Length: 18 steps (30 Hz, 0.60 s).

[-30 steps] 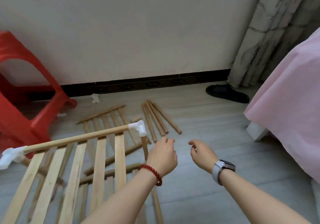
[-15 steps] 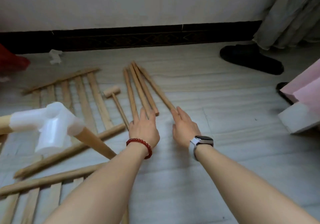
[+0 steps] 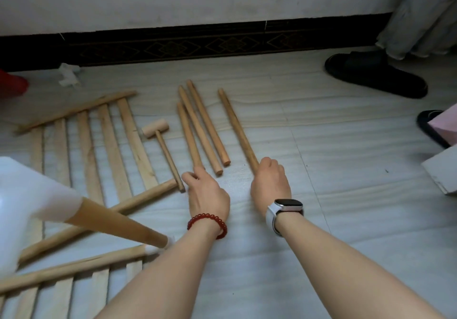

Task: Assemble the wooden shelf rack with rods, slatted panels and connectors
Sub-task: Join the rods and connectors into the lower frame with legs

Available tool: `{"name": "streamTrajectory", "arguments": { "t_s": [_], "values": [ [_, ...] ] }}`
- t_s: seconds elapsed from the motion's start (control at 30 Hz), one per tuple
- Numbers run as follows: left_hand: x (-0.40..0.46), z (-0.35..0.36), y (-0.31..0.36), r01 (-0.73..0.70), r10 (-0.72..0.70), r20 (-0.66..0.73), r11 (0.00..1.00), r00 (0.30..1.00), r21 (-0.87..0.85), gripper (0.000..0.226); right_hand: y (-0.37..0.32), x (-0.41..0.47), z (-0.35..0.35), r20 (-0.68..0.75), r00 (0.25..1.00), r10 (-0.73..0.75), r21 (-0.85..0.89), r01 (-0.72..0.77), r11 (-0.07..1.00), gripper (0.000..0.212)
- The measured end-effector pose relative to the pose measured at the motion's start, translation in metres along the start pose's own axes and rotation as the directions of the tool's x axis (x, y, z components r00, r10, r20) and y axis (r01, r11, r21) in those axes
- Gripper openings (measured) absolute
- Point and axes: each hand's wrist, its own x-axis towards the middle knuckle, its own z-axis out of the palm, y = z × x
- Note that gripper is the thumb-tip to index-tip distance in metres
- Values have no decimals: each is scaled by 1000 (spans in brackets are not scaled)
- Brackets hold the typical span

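Kid: Both hands are grabbing sticks! That right hand has its fingers curled tight round the near end of one rod. And the left hand pinches the near end of another rod with its fingertips.

Grown-up: Yes. Where do the rods lie?

Kid: On the floor, pointing at the wall. Two more rods lie between them, just beside the left one. A little mallet lies right next to the left hand too.

Grown-up: So what could go wrong?

Kid: That left pinch looks weak. I think the rod could slip out and roll away. Or it could bump the two rods beside it and make them roll.

Grown-up: And the mallet?

Kid: Its handle is so close, the hand might knock it.

Grown-up: Anything else?

Kid: A slat panel lies on the left. A big white connector with a rod in it sticks up very near the camera. Lifting long rods could hit it and tip it.
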Motion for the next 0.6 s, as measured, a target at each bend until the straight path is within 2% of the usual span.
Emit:
{"name": "streamTrajectory", "arguments": {
  "t_s": [0.07, 0.13, 0.2, 0.27, 0.4, 0.47, 0.6],
  "values": [
    [-6, -1, 7, 117, -109, 63, 981, 992, -152, 55, -2, -8, -2, 88, 993, 84, 127, -95, 987, 28],
    [-12, -6, 13, 220, -203, 97, 946, 974, -237, 58, 0, -17, -8, 212, 973, 88, 234, -138, 962, 22],
    [-19, -14, 21, 296, -280, 96, 924, 955, -243, 49, 8, -27, -16, 303, 950, 72, 387, -192, 902, 16],
    [-30, -22, 25, 316, -308, 73, 932, 948, -175, 37, 17, -44, -26, 372, 923, 93, 530, -293, 795, 13],
    [-66, -43, 34, 207, -195, 98, 969, 976, -136, 31, 29, -86, -51, 472, 870, 144, 639, -451, 623, 16],
    [-88, -57, 41, 137, -119, 140, 982, 983, -129, 27, 29, -105, -71, 478, 864, 157, 703, -483, 522, 12],
    [-139, -105, 66, -6, 42, 182, 980, 982, -197, 23, 13, -146, -138, 357, 921, 157, 847, -390, 360, 13]
  ]
}}
